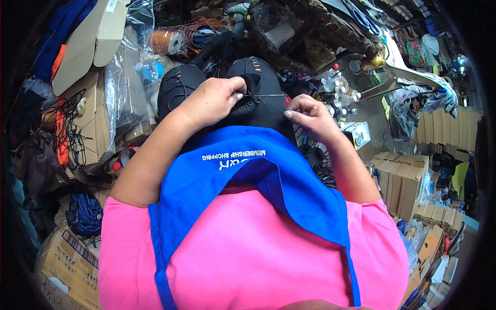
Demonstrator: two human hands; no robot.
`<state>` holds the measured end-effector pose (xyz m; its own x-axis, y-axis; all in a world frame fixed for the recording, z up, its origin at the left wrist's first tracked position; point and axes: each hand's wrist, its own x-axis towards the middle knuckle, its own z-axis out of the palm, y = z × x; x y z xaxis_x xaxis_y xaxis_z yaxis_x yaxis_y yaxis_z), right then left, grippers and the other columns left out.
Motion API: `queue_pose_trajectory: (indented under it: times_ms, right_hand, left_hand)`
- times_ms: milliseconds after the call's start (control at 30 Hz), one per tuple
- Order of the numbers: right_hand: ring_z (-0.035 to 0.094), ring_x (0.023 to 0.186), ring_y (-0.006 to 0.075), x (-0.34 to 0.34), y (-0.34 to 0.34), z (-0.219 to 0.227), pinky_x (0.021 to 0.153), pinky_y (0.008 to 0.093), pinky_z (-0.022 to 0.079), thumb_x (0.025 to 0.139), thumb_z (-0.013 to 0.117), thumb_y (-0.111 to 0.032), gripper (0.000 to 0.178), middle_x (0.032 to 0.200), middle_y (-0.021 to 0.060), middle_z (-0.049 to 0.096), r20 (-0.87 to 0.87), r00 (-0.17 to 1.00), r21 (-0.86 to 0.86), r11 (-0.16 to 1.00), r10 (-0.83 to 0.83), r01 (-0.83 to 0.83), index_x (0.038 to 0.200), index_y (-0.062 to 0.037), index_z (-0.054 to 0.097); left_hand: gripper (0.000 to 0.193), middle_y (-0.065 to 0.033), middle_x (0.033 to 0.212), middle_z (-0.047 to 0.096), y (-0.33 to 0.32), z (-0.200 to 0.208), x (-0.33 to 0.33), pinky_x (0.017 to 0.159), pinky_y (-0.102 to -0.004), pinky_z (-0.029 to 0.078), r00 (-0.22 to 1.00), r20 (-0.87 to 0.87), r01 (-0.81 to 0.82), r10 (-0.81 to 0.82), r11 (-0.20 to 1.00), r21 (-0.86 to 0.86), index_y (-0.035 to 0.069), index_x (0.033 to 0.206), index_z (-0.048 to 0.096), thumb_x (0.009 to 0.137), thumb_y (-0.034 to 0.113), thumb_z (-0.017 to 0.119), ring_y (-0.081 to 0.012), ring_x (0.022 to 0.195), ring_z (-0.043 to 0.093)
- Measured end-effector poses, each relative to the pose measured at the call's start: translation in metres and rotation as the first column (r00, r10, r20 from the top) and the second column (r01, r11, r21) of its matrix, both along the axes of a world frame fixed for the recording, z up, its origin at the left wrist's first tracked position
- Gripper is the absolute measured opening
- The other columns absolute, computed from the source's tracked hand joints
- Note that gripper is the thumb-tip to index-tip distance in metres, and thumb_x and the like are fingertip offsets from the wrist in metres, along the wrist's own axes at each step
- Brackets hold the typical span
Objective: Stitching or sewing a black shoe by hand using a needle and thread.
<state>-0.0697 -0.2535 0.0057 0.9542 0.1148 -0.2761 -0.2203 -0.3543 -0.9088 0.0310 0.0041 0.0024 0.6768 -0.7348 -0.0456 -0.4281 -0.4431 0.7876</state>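
Observation:
My left hand (pixel 225 98) is closed on a small black curved piece (pixel 245 107) that looks like a shoe upper, held above my lap. A thin needle (pixel 269 95) sticks out sideways from that piece toward my right hand. Dark thread (pixel 272 105) runs from the piece toward my right hand (pixel 311 114), whose thumb and forefinger are pinched together on it. Beside those fingertips is a small red thing (pixel 287 101), too small to name. My black-clad knees (pixel 253 77) lie beneath the work, and a blue apron (pixel 232 147) covers my front.
An orange thread spool (pixel 166 41) lies ahead on the left, near stacked cardboard (pixel 93 119) and plastic sheeting. Several small bottles (pixel 338 85) with white caps stand to the right. Cardboard boxes (pixel 398 183) are stacked at lower right. A dark blue bag (pixel 83 213) lies at left.

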Motion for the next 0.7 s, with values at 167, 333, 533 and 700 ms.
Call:
queue_pose_trajectory:
  times_ms: [167,333,533,700]
  right_hand:
    - [0.049,0.085,0.0158,0.033,-0.009,0.031,0.074,0.0277,0.04,0.085,0.064,-0.016,0.019,0.089,0.0054,0.05,0.395,0.907,-0.314,0.949,0.148,-0.018,0.085,-0.0001,0.054]
    - [0.054,0.099,0.0303,0.058,-0.008,0.025,0.085,0.04,0.041,0.081,0.065,-0.022,0.019,0.1,0.0115,0.057,0.543,0.806,-0.645,0.731,0.236,0.221,0.092,-0.006,0.061]
    - [0.057,0.093,0.0223,0.046,0.04,0.034,0.088,0.04,0.037,0.079,0.056,-0.017,0.012,0.085,0.0045,0.062,0.231,0.654,-0.932,0.358,0.72,-0.065,0.09,-0.0137,0.061]
    - [0.06,0.083,0.0227,0.053,0.046,0.034,0.084,0.0389,0.038,0.079,0.055,-0.016,0.009,0.071,0.0052,0.06,0.169,0.68,-0.911,0.377,0.713,-0.169,0.087,-0.0138,0.059]
  left_hand:
    - [0.012,-0.0193,0.083,0.062,-0.003,-0.002,0.0,0.07,-0.0404,0.048,0.991,0.121,0.054,-0.053,0.999,-0.004,0.002,0.096,0.055,0.086,0.008,0.055,-0.0359,0.08,0.062]
    - [0.01,-0.0207,0.081,0.061,-0.008,-0.001,0.006,0.07,-0.0455,0.047,0.967,0.23,0.095,-0.11,0.993,0.075,0.003,0.094,0.053,0.086,0.01,0.054,-0.0399,0.081,0.06]
    - [0.011,-0.022,0.081,0.059,-0.005,0.0,0.001,0.068,-0.0472,0.045,0.973,0.209,0.07,-0.095,0.99,0.122,0.004,0.093,0.051,0.087,0.014,0.053,-0.0412,0.081,0.058]
    - [0.009,-0.0205,0.08,0.059,0.002,-0.005,0.002,0.068,-0.0461,0.046,0.967,0.222,0.113,-0.123,0.992,0.055,0.004,0.091,0.049,0.085,0.011,0.053,-0.0402,0.08,0.058]
